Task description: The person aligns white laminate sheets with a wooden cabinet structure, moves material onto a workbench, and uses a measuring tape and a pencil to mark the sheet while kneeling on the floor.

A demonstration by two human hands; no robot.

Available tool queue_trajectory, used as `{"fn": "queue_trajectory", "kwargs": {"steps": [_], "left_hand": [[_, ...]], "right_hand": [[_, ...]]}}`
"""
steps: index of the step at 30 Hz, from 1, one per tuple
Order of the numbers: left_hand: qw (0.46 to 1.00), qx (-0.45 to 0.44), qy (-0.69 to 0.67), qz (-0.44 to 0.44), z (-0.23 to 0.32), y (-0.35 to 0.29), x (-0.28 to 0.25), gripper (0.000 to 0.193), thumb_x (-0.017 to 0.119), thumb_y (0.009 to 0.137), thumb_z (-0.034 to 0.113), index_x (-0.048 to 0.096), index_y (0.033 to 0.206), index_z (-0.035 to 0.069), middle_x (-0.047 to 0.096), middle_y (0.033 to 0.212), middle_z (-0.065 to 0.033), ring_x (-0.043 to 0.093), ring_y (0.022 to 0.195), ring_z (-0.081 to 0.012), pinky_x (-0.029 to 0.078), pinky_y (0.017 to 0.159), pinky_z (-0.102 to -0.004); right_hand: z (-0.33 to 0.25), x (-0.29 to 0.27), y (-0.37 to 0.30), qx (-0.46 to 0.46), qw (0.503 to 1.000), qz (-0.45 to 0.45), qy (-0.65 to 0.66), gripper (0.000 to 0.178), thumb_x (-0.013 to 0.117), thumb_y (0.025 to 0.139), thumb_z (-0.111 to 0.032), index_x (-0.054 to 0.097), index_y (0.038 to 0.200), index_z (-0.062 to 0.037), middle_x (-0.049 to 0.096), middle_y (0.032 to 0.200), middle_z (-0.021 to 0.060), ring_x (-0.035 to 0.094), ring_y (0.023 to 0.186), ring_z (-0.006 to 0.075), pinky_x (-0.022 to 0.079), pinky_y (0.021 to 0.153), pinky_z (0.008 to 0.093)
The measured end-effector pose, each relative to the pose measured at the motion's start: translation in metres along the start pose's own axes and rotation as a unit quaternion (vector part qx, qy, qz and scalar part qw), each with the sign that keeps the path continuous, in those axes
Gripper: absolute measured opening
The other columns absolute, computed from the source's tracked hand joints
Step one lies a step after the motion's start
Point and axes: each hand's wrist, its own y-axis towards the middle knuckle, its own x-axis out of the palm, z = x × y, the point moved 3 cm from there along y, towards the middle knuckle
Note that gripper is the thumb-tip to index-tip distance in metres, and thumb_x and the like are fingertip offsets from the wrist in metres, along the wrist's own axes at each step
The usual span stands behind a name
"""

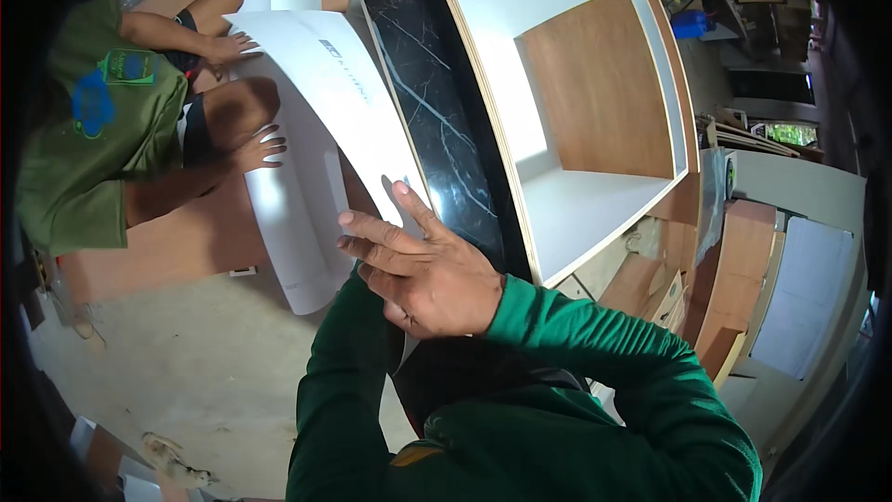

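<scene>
My right hand [432, 279] reaches across to the left, palm down, with its fingers spread. It is above the lower end of a white sheet with faint print on it [325, 56], beside a black marble-patterned strip [427, 84]. Whether its fingertips touch the sheet is unclear. My left forearm [344, 353] comes up below, and my left hand is hidden behind the right one. The white sheet curls up along the strip's left side. Left of it lies a white roll [288, 251], with a co-worker's two hands resting on sheet and roll.
An open box cabinet [534, 130], white inside with a brown back panel, adjoins the strip on the right. The co-worker in a green shirt [111, 130] sits at the left on a brown board [186, 260]. Boards and panels [734, 270] lean at the far right.
</scene>
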Motion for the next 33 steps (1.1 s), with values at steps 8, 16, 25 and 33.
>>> {"fn": "queue_trajectory", "kwargs": {"steps": [8,16,25,33], "left_hand": [[0.996,0.039,-0.083,0.001,0.096,-0.02,-0.046,0.045,0.06,0.092,0.03,0.051,0.13,0.007,0.053,0.119,-0.0074,0.049,0.108,-0.0275,0.043,0.097,-0.0458],[0.992,-0.038,-0.082,-0.093,0.204,-0.044,-0.072,0.041,0.065,0.09,0.025,0.058,0.124,0.003,0.062,0.108,-0.0084,0.06,0.099,-0.0259,0.049,0.092,-0.041],[0.996,0.037,0.078,0.01,0.255,-0.045,-0.043,0.046,0.069,0.088,0.024,0.062,0.124,-0.004,0.068,0.115,-0.0123,0.065,0.1,-0.0253,0.051,0.091,-0.0361],[0.965,0.186,0.087,0.166,0.277,-0.057,-0.015,0.048,0.076,0.08,0.009,0.064,0.123,-0.008,0.071,0.111,-0.015,0.067,0.095,-0.0285,0.052,0.09,-0.0377]], "right_hand": [[0.004,-0.008,-0.012,-0.019,0.997,-0.018,0.073,0.03,0.067,0.072,-0.015,0.075,0.099,-0.0062,0.064,0.133,0.0051,0.03,0.151,0.0231,0.008,0.125,0.0649],[0.002,-0.033,-0.023,0.006,0.973,0.008,0.229,0.028,0.067,0.074,-0.007,0.078,0.099,-0.0129,0.064,0.136,-0.0015,0.032,0.15,0.0253,0.01,0.125,0.0635],[0.084,-0.083,-0.17,0.239,0.873,0.22,0.363,0.02,0.06,0.088,-0.006,0.072,0.104,-0.0029,0.072,0.093,0.0145,0.071,0.083,0.0291,0.057,0.076,0.0376],[0.312,-0.164,-0.421,0.392,0.82,0.413,0.054,0.08,0.064,0.084,-0.007,0.031,0.157,-0.0069,0.075,0.086,0.0151,0.07,0.069,0.0265,0.056,0.07,0.0355]]}}
